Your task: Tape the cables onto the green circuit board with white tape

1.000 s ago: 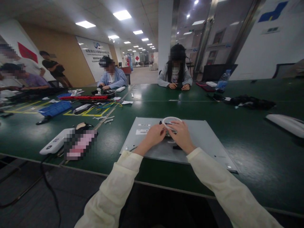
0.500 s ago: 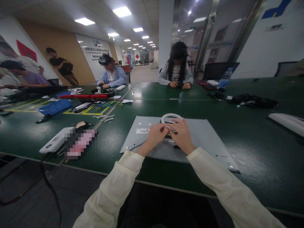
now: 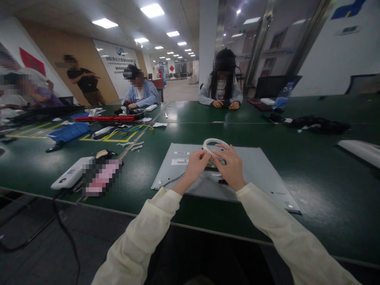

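Note:
A grey metal panel (image 3: 255,170) lies flat on the green table (image 3: 320,198) in front of me. Above its middle, my right hand (image 3: 230,168) grips a white roll of tape (image 3: 211,142), fingers curled round its near rim. My left hand (image 3: 196,163) sits just left of it, fingertips pinched at the roll's edge on what seems to be the tape end. A small dark part (image 3: 222,181) rests on the panel under my right hand. A thin cable (image 3: 172,181) trails off the panel's left side.
To the left lie a white device (image 3: 69,177), a blurred pink item (image 3: 102,176), a blue tray (image 3: 69,132) and loose cables (image 3: 135,128). Two people sit across the table; others are at far left. A white object (image 3: 360,149) and dark bundle (image 3: 317,124) lie right.
Both hands have lifted the tape roll slightly higher above the panel and shifted a little right. The person standing at the far left wall has walked to the right.

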The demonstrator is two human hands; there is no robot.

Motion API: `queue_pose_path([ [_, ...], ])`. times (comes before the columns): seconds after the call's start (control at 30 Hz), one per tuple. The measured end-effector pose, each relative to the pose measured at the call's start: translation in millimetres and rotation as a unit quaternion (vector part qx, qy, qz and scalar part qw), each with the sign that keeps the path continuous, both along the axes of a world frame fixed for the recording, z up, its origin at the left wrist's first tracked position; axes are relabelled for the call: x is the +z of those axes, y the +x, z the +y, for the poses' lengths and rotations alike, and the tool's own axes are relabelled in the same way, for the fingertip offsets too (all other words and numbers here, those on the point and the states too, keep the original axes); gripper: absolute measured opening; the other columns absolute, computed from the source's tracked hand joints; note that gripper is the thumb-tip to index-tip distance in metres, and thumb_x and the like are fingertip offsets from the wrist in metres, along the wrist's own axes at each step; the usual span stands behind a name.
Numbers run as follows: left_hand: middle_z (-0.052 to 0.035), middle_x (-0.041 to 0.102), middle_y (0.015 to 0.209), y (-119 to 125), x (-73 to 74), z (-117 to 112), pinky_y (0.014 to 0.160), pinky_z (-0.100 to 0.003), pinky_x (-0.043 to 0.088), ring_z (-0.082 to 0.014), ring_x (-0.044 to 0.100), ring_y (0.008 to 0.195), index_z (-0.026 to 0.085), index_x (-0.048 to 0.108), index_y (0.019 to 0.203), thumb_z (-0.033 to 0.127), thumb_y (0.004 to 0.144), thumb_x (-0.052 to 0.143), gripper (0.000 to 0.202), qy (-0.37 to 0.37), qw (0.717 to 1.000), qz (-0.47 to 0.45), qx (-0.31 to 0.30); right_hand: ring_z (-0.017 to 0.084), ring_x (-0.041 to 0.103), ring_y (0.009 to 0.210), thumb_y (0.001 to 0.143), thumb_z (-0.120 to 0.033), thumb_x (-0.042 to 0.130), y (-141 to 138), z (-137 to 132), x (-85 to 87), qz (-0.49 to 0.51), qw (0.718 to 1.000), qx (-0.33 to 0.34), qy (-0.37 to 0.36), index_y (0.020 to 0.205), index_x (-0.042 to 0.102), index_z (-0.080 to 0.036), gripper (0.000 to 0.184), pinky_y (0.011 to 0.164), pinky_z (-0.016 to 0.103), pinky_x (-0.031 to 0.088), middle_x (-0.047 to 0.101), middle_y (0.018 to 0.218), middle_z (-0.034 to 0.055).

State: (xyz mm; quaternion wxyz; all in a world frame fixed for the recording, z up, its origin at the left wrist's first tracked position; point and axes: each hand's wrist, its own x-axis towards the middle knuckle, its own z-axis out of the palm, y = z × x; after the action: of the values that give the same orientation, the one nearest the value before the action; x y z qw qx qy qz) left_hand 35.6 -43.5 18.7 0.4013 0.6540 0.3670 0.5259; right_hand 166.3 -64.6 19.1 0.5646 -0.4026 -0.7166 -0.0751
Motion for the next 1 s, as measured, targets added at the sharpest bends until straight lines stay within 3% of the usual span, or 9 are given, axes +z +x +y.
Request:
queue_pose_path([
  [0.3, 0.0051, 0.039, 0.050, -6.3, 3.2, -5.9, 0.052, -0.021, 0.025, -0.0071, 0.035, 0.050, 0.015, 0.045, 0.053, 0.024, 0.077, 0.049, 0.026, 0.124, 0.986, 0.091, 0.061, 0.021, 0.058, 0.101, 0.081, -0.020, 0.055, -1.3, -1.8, 2.5, -0.015, 1.000, 0.003, 0.017, 0.088, 0.068, -0.020, 0.015, 0.100, 0.048, 0.030, 0.068, 0.094, 0.0060],
  [0.7, 0.0043, 0.043, 0.051, -2.4, 4.0, -6.4, 0.050, -0.020, 0.028, -0.0071, 0.037, 0.050, 0.014, 0.051, 0.054, 0.020, 0.072, 0.050, 0.019, 0.067, 0.998, -0.013, 0.011, 0.022, 0.058, 0.100, 0.079, -0.017, 0.056, -3.1, -5.3, 5.6, 0.000, 0.999, -0.001, 0.035, 0.087, 0.068, -0.020, 0.015, 0.101, 0.049, 0.029, 0.068, 0.088, 0.0045],
  [0.83, 0.0056, 0.040, 0.045, 1.4, 5.6, -6.8, 0.045, -0.019, 0.023, -0.0049, 0.032, 0.043, 0.014, 0.053, 0.052, 0.018, 0.068, 0.050, 0.017, -0.003, 0.997, -0.082, -0.004, 0.022, 0.059, 0.100, 0.080, -0.017, 0.056, -4.7, -6.2, 6.5, 0.002, 0.999, -0.006, 0.045, 0.086, 0.068, -0.021, 0.014, 0.102, 0.050, 0.027, 0.069, 0.083, 0.0035],
  [1.0, 0.0081, 0.034, 0.037, 2.7, 5.2, -5.3, 0.039, -0.018, 0.015, -0.0025, 0.024, 0.034, 0.014, 0.055, 0.055, 0.022, 0.066, 0.054, 0.014, -0.112, 0.973, -0.184, -0.078, 0.021, 0.059, 0.099, 0.080, -0.016, 0.056, -5.7, -6.2, 8.6, 0.003, 0.998, -0.008, 0.059, 0.084, 0.067, -0.020, 0.013, 0.104, 0.051, 0.024, 0.069, 0.083, 0.0039],
])
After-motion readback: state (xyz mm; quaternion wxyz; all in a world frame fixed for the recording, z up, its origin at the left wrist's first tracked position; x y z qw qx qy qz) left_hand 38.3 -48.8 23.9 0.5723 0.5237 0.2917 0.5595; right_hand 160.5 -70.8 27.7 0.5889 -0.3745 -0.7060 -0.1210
